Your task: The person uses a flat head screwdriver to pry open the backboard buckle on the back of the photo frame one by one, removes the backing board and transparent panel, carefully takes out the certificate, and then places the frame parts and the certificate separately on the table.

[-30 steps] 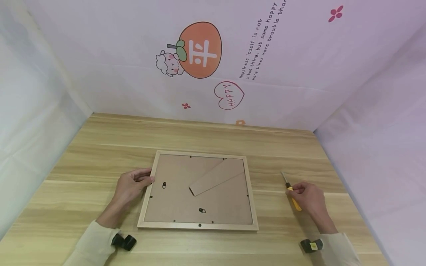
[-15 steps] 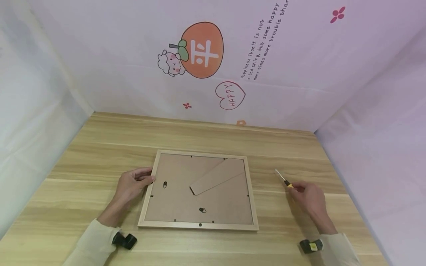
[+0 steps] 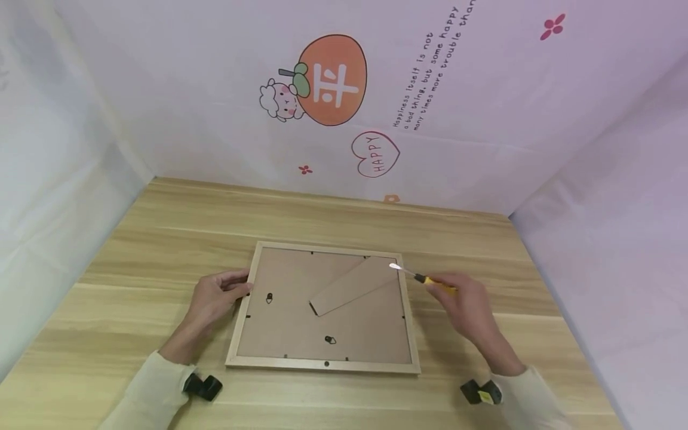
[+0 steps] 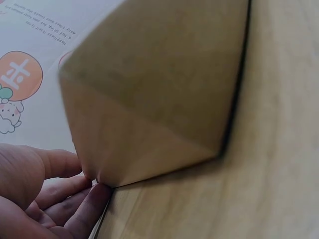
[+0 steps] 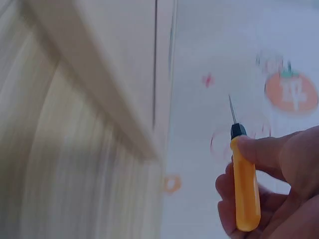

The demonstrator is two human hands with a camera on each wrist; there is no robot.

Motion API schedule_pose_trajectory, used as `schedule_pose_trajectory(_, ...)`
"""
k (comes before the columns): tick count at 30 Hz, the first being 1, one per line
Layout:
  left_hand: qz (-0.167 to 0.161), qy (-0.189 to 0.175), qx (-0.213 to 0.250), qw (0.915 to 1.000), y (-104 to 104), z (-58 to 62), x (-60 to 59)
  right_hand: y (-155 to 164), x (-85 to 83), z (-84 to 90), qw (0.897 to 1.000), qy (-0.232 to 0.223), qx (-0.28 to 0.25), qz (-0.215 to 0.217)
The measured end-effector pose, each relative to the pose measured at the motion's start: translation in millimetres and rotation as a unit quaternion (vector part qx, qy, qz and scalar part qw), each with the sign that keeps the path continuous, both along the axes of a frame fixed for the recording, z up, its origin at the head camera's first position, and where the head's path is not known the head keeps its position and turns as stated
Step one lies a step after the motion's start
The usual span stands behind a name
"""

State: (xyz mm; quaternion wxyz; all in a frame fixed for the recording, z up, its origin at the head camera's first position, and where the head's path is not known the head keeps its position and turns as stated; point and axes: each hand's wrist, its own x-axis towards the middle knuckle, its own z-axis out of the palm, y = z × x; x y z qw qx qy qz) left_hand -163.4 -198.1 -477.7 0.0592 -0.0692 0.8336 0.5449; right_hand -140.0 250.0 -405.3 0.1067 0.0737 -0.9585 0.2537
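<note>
A wooden picture frame [image 3: 414, 334] lies face down on the table, its brown backing board [image 3: 301, 322] and folded stand [image 3: 355, 285] facing up. My left hand [image 3: 217, 295] rests against the frame's left edge [image 4: 94, 172], its fingers [image 4: 79, 206] touching the rim. My right hand [image 3: 462, 301] grips a small screwdriver [image 3: 424, 278] with a yellow handle [image 5: 245, 191]. It is lifted off the table, and its metal tip hovers over the frame's upper right corner.
The wooden table [image 3: 161, 239] is boxed in by white walls. The back wall carries an orange cartoon sticker [image 3: 330, 80] and a "HAPPY" heart [image 3: 375, 153]. Two small black hangers [image 3: 269, 297] sit on the backing board.
My right hand has lifted the screwdriver from the table at the right and carried it left, over the frame's upper right corner. The left hand stayed at the frame's edge.
</note>
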Motion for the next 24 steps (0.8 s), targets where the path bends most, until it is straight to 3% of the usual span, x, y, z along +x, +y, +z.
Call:
schedule_pose_trajectory(6, -0.006, 0.015, 0.000, 0.9999, 0.8, 1.1, 0.0, -53.4, -0.7, 3.8, 0.995, -0.024, -0.001, 0.099)
schedule_pose_trajectory(11, -0.015, 0.024, -0.014, 0.9995, 0.6, 0.4, -0.4, -93.7, -2.2, -1.6, 0.987, -0.027, -0.006, 0.156)
schedule_pose_trajectory(15, -0.016, 0.028, -0.015, 0.9994, 1.3, -0.2, -0.6, -119.0, -2.7, -8.5, 0.983, -0.028, -0.003, 0.180)
schedule_pose_trajectory(24, -0.019, 0.022, 0.014, 0.9995, 5.1, -2.1, 1.8, -152.6, -3.9, -17.9, 0.974, -0.096, -0.026, 0.205)
